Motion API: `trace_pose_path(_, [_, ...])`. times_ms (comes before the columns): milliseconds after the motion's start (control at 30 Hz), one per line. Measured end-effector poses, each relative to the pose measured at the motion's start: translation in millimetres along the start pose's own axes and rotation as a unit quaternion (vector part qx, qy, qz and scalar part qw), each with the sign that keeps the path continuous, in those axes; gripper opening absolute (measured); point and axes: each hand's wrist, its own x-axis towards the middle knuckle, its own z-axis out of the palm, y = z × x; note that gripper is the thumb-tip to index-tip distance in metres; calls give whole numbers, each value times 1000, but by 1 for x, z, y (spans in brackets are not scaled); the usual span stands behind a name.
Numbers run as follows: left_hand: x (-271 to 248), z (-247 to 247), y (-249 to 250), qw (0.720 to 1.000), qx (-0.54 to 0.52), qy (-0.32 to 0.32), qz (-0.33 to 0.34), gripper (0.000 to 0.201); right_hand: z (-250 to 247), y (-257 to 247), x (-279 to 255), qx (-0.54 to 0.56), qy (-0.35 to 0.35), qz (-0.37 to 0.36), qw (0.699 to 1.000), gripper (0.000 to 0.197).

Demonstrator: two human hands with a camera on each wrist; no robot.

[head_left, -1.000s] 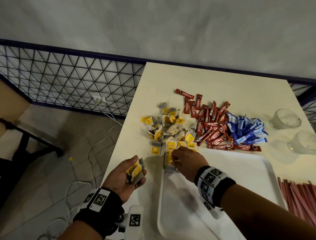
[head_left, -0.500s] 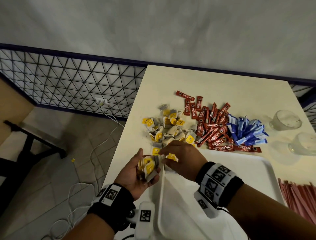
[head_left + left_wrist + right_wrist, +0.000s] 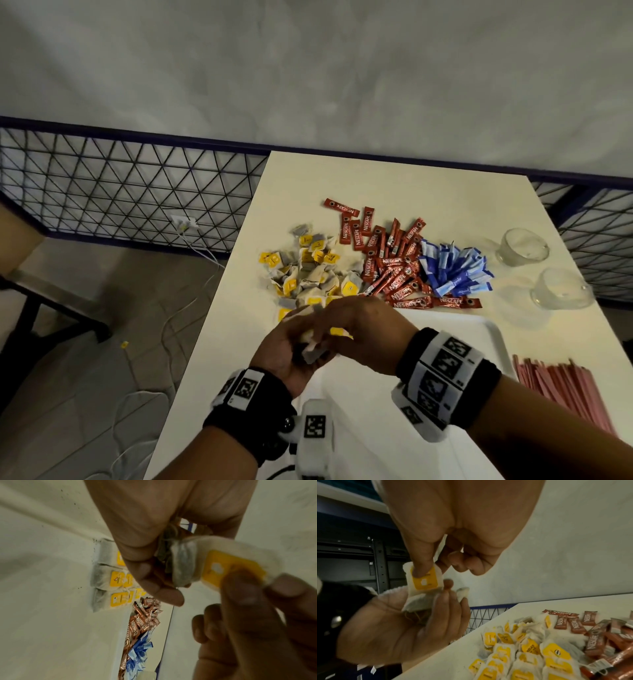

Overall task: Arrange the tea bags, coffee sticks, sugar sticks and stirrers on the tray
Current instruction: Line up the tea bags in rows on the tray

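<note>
A tea bag (image 3: 423, 584), pale paper with a yellow tag on its face, was pinched between the thumb and fingers (image 3: 421, 561) of the right hand (image 3: 363, 329). It was held just above the left hand (image 3: 284, 349), which lay palm up with its fingers curled round a small bunch of tea bags (image 3: 181, 563), their grey-white paper crumpled and a thread trailing loose. The two hands met in the air over the near left corner of the white tray (image 3: 479, 329), whose bare surface reached off to the right.

Beyond the hands, on the cream counter (image 3: 376, 178), the loose tea bags (image 3: 308, 270) lay in a heap, yellow tags turned every way. Just beside them to the right was a scatter of red coffee sticks (image 3: 387, 260) with white lettering, some overlapping, a few strays lying apart toward the far side. Touching that pile on its right sat a fan of blue and white sugar sticks (image 3: 452, 270).

Further right stood two clear glass cups (image 3: 524, 246), one nearer than the other. The pink stirrers (image 3: 561, 383) lay in a flat bundle by the right edge of the tray. Both wrists wore black bands with square printed markers. Behind the counter ran a dark wire mesh fence (image 3: 120, 192) below a grey wall.
</note>
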Motion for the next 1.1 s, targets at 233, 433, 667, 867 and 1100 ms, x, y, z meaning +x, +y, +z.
trace_pose_path(233, [15,-8,3,995,13,89,33,16,-24,17,-11,-33,7,117,993,11])
trace_pose_path(433, [13,-26,6,993,10,111,29,13,4,55,-19,-58,-84,258,961,11])
trace_pose_path(667, [8,-40,3,995,31,99,9,13,32,74,-26,-28,-164,325,931,15])
trace_pose_path(867, [7,-45,2,994,37,100,4,15,41,88,-25,-19,-104,326,940,11])
trace_pose_path(1100, [4,-46,4,993,46,106,7,12,52,98,-24,-52,-58,346,935,17])
